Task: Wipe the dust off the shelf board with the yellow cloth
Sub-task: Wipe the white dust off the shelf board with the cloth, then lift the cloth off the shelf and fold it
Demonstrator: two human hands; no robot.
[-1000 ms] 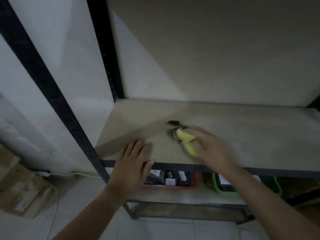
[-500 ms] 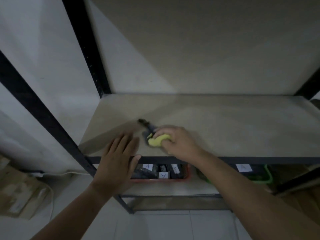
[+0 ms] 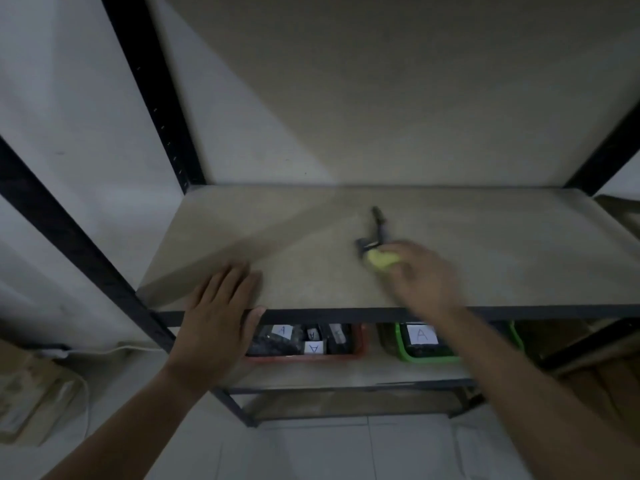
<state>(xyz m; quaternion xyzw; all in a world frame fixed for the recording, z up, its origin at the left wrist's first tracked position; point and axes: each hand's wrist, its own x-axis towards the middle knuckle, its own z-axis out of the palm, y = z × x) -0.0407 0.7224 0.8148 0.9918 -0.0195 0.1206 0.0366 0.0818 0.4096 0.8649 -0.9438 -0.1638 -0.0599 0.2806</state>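
Observation:
The beige shelf board (image 3: pixel 502 237) spans a black metal rack. My right hand (image 3: pixel 424 275), blurred by motion, is closed around the bunched yellow cloth (image 3: pixel 382 259) and presses it on the board near its middle. A small dark object (image 3: pixel 377 225) lies on the board just beyond the cloth, touching it. My left hand (image 3: pixel 218 313) lies flat with fingers together on the board's front left edge, holding nothing.
Black rack posts (image 3: pixel 152 91) rise at the left and right. On the shelf below stand a red bin (image 3: pixel 304 341) and a green bin (image 3: pixel 426 344) with paper labels. Cardboard boxes (image 3: pixel 31 393) sit on the floor at the left. A pale wall backs the shelf.
My right hand with the cloth swept left toward my left hand, then back right to the middle of the board. The dark object moved along with it. My left hand stayed in place.

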